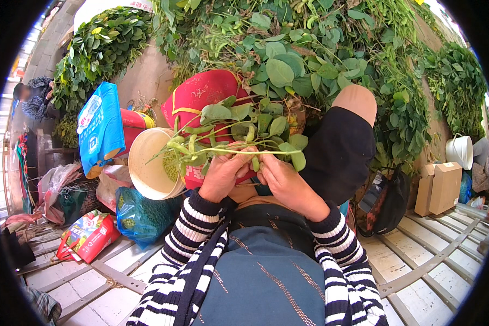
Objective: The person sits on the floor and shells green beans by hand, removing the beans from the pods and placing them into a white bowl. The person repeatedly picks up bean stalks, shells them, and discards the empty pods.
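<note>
A leafy soybean stalk with green pods lies across both hands above my lap. My left hand pinches the stalk, its thumb pointing right. Close beside it, my right hand has its fingertips on the same stalk near a hanging pod. Whether that pod is between the fingers cannot be told. A cream plastic bucket stands tilted left of my hands, with shelled green beans inside. Red cloth with yellow trim covers one knee behind the stalk.
A large heap of soybean plants lies ahead. At left are a blue bag, a blue plastic sack and a red shopping bag. To the right are a black backpack, a cardboard box and a white bucket. Another person sits far left.
</note>
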A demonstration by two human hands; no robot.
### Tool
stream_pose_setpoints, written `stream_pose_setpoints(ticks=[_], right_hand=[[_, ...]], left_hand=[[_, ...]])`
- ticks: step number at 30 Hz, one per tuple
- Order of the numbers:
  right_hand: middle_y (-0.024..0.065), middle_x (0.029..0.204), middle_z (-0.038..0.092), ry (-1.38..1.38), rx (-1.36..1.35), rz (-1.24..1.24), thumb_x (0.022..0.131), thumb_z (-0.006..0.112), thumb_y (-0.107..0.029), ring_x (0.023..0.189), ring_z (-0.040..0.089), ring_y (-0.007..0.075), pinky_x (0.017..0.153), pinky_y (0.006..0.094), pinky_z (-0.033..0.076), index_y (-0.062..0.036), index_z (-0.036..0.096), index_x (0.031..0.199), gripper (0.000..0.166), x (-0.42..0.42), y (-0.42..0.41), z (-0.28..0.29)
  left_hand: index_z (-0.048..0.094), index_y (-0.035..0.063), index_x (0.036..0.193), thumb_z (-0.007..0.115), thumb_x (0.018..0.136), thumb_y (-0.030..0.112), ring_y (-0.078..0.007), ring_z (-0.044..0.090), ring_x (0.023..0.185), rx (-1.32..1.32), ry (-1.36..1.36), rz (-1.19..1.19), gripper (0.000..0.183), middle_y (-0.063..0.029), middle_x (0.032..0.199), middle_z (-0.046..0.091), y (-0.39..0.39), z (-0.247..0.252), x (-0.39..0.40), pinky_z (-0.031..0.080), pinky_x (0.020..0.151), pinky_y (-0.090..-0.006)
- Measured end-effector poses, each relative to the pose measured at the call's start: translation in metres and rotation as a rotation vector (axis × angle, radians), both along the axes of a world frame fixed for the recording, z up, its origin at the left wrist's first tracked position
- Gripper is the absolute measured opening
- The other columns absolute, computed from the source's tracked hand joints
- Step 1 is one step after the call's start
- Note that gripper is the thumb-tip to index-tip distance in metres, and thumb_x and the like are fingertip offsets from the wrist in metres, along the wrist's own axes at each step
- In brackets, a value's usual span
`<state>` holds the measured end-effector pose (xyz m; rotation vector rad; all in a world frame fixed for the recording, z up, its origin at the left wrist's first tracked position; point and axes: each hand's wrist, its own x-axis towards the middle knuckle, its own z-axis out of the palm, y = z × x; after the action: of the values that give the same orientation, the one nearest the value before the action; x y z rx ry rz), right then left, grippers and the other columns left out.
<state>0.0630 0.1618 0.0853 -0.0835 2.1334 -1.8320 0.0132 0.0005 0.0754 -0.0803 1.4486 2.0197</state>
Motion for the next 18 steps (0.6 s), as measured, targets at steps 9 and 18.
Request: stream_pose_setpoints(ticks=[9, 18], right_hand=[[0.0241, 0.073, 0.058, 0.132, 0.177, -0.105, 0.093, 0.044, -0.016, 0.072, 0.057, 0.0428, 0.061, 0.0493, 0.043, -0.0015, 0.044, 0.101, 0.016, -0.001, -0.002, -0.004], [0.0169, 0.076, 0.062, 0.195, 0.187, -0.239, 0.086, 0.058, -0.014, 0.069, 0.062, 0.0361, 0.060, 0.0420, 0.049, -0.0028, 0.049, 0.098, 0.019, 0.000, -0.013, 0.001]], left_hand=[[0.058, 0.0044, 0.106, 0.051, 0.096, 0.022, -0.0032, 0.040, 0.057, -0.105, -0.002, -0.020, 0.022, 0.0041, 0.077, 0.052, 0.002, -0.006, 0.014, 0.028, 0.048, -0.0174], [0.056, 0.0018, 0.106, 0.043, 0.098, 0.018, -0.0043, 0.045, 0.062, -0.015, -0.074, 0.089, 0.022, -0.0006, 0.086, 0.057, 0.007, -0.011, 0.013, 0.032, 0.050, -0.0186]])
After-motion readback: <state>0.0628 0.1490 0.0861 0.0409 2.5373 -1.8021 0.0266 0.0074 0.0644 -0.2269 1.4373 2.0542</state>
